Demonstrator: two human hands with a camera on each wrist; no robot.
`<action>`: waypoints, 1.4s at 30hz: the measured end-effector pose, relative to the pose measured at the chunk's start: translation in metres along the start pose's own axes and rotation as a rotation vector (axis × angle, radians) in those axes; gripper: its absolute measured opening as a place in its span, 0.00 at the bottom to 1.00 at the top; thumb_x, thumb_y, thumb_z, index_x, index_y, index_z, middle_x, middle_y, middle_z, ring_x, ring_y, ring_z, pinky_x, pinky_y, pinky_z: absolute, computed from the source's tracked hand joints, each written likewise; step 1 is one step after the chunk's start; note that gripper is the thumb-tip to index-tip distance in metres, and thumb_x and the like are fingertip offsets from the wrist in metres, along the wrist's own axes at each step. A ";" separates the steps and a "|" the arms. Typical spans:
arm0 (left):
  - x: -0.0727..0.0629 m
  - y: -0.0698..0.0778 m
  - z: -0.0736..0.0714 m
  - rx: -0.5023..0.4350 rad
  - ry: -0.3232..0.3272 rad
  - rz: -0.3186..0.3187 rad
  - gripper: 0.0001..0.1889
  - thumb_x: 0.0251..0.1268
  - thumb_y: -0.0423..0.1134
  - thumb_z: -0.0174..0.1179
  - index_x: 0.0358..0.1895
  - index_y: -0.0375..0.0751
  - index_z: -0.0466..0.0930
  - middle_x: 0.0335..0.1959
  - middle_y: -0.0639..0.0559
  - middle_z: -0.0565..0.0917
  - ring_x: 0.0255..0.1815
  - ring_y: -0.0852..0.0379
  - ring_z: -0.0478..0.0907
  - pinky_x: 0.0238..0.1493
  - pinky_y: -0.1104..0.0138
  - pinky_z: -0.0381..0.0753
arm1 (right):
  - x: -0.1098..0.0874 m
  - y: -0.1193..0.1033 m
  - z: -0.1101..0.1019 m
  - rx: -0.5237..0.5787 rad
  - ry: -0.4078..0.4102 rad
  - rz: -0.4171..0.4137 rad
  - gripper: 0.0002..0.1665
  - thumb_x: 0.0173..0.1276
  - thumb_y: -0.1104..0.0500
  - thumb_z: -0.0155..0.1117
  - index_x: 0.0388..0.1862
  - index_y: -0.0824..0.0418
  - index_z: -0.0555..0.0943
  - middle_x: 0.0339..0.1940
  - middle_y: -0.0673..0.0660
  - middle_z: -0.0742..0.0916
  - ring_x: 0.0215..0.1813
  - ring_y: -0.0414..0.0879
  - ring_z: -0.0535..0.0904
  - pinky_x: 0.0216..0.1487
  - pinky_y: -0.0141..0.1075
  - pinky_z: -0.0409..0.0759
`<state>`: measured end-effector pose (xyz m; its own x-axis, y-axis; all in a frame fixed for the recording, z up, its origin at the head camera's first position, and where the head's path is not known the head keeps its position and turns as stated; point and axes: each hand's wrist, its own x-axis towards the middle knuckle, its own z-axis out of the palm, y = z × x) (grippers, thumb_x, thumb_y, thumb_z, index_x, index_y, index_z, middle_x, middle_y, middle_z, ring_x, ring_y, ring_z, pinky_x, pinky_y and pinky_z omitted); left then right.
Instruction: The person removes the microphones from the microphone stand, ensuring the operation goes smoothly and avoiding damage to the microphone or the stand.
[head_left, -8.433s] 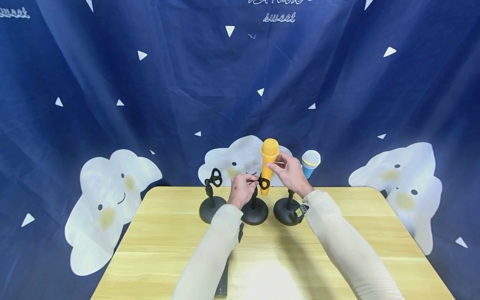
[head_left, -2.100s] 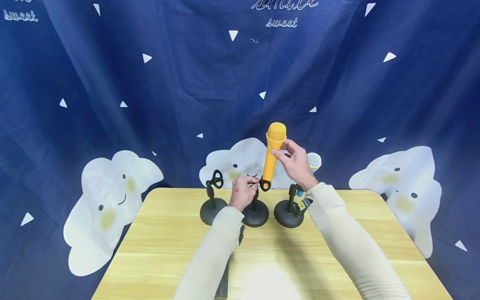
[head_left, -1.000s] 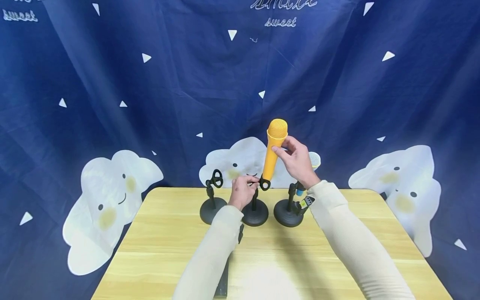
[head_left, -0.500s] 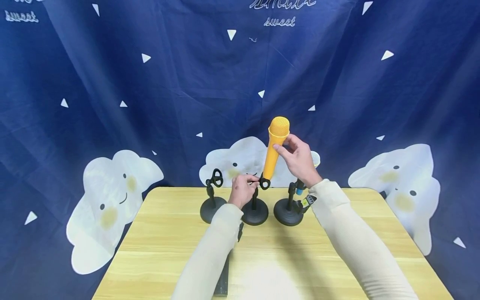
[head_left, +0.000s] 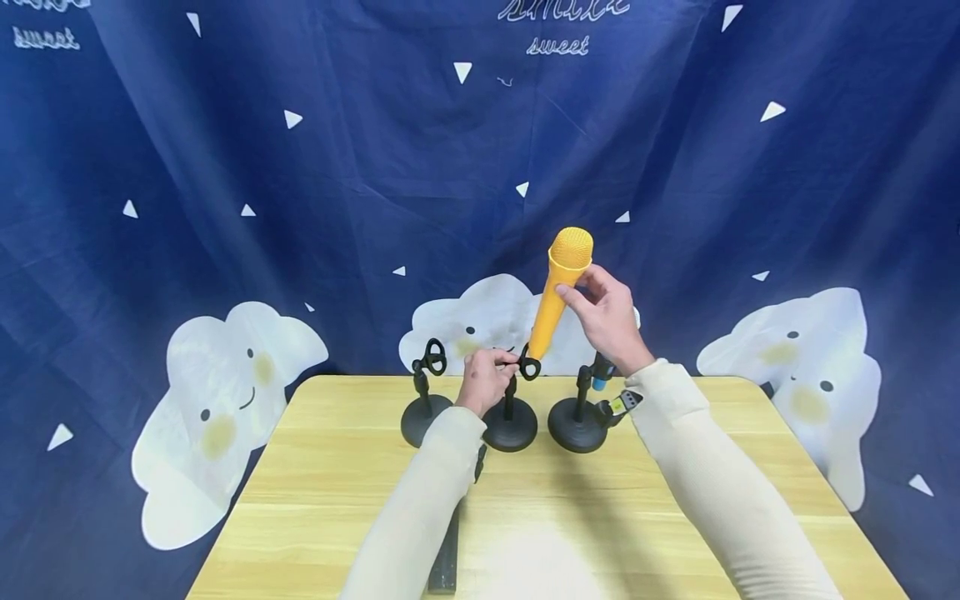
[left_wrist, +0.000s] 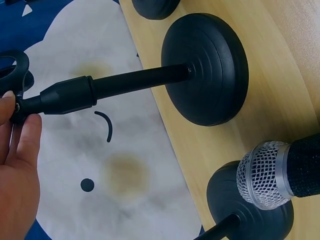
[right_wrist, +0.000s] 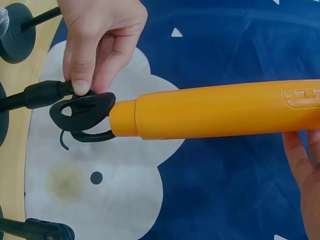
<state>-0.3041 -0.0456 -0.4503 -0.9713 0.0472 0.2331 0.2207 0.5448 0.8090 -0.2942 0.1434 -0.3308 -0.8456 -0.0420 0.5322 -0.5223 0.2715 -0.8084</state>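
My right hand [head_left: 609,317] holds a yellow-orange microphone [head_left: 553,300] by its upper body, thumb in front and fingers behind, head up and leaning right. Its tail end meets the black ring-shaped clip [right_wrist: 95,107] of the middle microphone stand [head_left: 510,429]. My left hand [head_left: 483,382] pinches the joint just behind that clip; in the right wrist view its thumb and fingertips lie on the joint. The left wrist view shows the left hand [left_wrist: 20,170] at the top of the stand's stem, the round base resting on the table.
A bare stand [head_left: 423,421] is to the left; the right stand [head_left: 577,425] bears a blue microphone [head_left: 599,384], mostly hidden behind my right hand. A black microphone with a silver grille [left_wrist: 265,175] lies below my left forearm. A cloud-print curtain [head_left: 360,167] hangs behind the table [head_left: 315,500].
The yellow microphone has risen and tilted rightward with my right hand; its tail, earlier reaching below the clip, is now at the ring. My left hand has stayed at the clip joint.
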 end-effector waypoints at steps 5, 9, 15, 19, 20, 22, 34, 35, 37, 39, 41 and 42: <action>0.000 0.001 0.000 0.001 -0.015 -0.017 0.06 0.64 0.33 0.69 0.42 0.44 0.91 0.45 0.49 0.88 0.43 0.52 0.85 0.40 0.66 0.84 | -0.002 -0.002 -0.002 -0.019 0.001 -0.003 0.21 0.71 0.58 0.67 0.58 0.66 0.79 0.52 0.61 0.86 0.54 0.50 0.82 0.62 0.46 0.78; 0.001 0.002 -0.001 -0.002 -0.023 -0.020 0.06 0.63 0.33 0.69 0.41 0.44 0.91 0.45 0.49 0.88 0.38 0.54 0.85 0.37 0.67 0.83 | -0.003 -0.004 -0.004 -0.026 -0.001 0.000 0.21 0.71 0.57 0.67 0.59 0.66 0.79 0.52 0.62 0.86 0.55 0.50 0.82 0.62 0.48 0.78; 0.001 0.003 -0.002 -0.009 -0.031 -0.009 0.06 0.64 0.33 0.68 0.41 0.44 0.91 0.45 0.48 0.88 0.27 0.59 0.83 0.30 0.70 0.82 | -0.005 -0.006 -0.005 -0.046 0.006 0.018 0.22 0.71 0.56 0.67 0.60 0.66 0.79 0.52 0.62 0.86 0.55 0.51 0.81 0.62 0.49 0.78; 0.001 0.004 -0.004 0.002 -0.046 -0.009 0.07 0.64 0.32 0.68 0.42 0.44 0.91 0.45 0.48 0.88 0.35 0.56 0.85 0.36 0.67 0.83 | -0.007 -0.006 -0.005 -0.041 0.003 0.016 0.21 0.71 0.57 0.67 0.59 0.65 0.79 0.52 0.61 0.86 0.55 0.50 0.81 0.62 0.48 0.78; 0.001 0.005 -0.004 0.003 -0.052 -0.007 0.07 0.64 0.32 0.68 0.43 0.44 0.91 0.45 0.48 0.88 0.38 0.54 0.85 0.39 0.66 0.84 | -0.007 -0.007 -0.005 -0.039 -0.001 0.010 0.21 0.71 0.57 0.67 0.59 0.65 0.79 0.52 0.61 0.86 0.55 0.50 0.81 0.61 0.48 0.78; 0.002 0.005 -0.005 0.000 -0.065 -0.002 0.08 0.64 0.31 0.68 0.44 0.43 0.91 0.45 0.48 0.88 0.44 0.52 0.85 0.44 0.64 0.84 | -0.008 -0.007 -0.005 -0.032 -0.005 -0.005 0.21 0.71 0.57 0.67 0.60 0.65 0.79 0.52 0.60 0.86 0.55 0.49 0.81 0.61 0.47 0.79; 0.002 0.003 -0.011 -0.059 -0.110 -0.008 0.10 0.66 0.27 0.64 0.47 0.38 0.89 0.47 0.43 0.87 0.50 0.45 0.84 0.48 0.62 0.85 | -0.012 -0.007 -0.002 0.001 -0.028 0.000 0.20 0.71 0.59 0.66 0.59 0.67 0.79 0.51 0.61 0.86 0.53 0.50 0.80 0.58 0.40 0.80; 0.002 0.002 -0.011 -0.056 -0.109 0.000 0.10 0.66 0.27 0.64 0.48 0.38 0.89 0.48 0.42 0.87 0.50 0.45 0.84 0.48 0.62 0.85 | -0.013 -0.006 -0.002 0.004 -0.029 0.001 0.20 0.71 0.59 0.66 0.58 0.67 0.79 0.50 0.62 0.86 0.52 0.49 0.80 0.57 0.37 0.80; 0.001 0.002 -0.011 -0.051 -0.111 0.009 0.11 0.67 0.28 0.64 0.49 0.39 0.88 0.49 0.43 0.87 0.50 0.47 0.85 0.48 0.63 0.85 | -0.015 -0.004 -0.002 0.009 -0.032 0.010 0.19 0.71 0.59 0.66 0.57 0.67 0.80 0.49 0.62 0.86 0.49 0.48 0.81 0.53 0.33 0.80; 0.001 0.002 -0.011 -0.049 -0.115 0.013 0.12 0.67 0.29 0.64 0.51 0.39 0.88 0.50 0.43 0.86 0.49 0.49 0.85 0.48 0.64 0.85 | -0.017 -0.001 -0.002 0.015 -0.041 0.021 0.19 0.71 0.60 0.66 0.57 0.68 0.80 0.47 0.63 0.86 0.47 0.47 0.80 0.51 0.29 0.79; 0.000 0.001 -0.011 -0.053 -0.118 0.021 0.12 0.68 0.30 0.64 0.52 0.38 0.87 0.52 0.43 0.86 0.50 0.50 0.85 0.48 0.64 0.84 | -0.019 0.001 -0.002 0.021 -0.048 0.030 0.20 0.71 0.59 0.66 0.58 0.68 0.80 0.46 0.63 0.86 0.46 0.47 0.81 0.49 0.28 0.79; 0.000 0.001 -0.011 -0.055 -0.118 0.024 0.13 0.68 0.30 0.64 0.53 0.38 0.86 0.52 0.43 0.86 0.50 0.49 0.85 0.49 0.64 0.84 | -0.020 0.002 -0.002 0.021 -0.052 0.037 0.20 0.71 0.59 0.66 0.58 0.68 0.80 0.46 0.63 0.86 0.46 0.48 0.81 0.48 0.28 0.79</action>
<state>-0.3025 -0.0544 -0.4436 -0.9687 0.1593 0.1904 0.2453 0.4955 0.8333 -0.2783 0.1462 -0.3421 -0.8687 -0.0819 0.4884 -0.4921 0.2536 -0.8328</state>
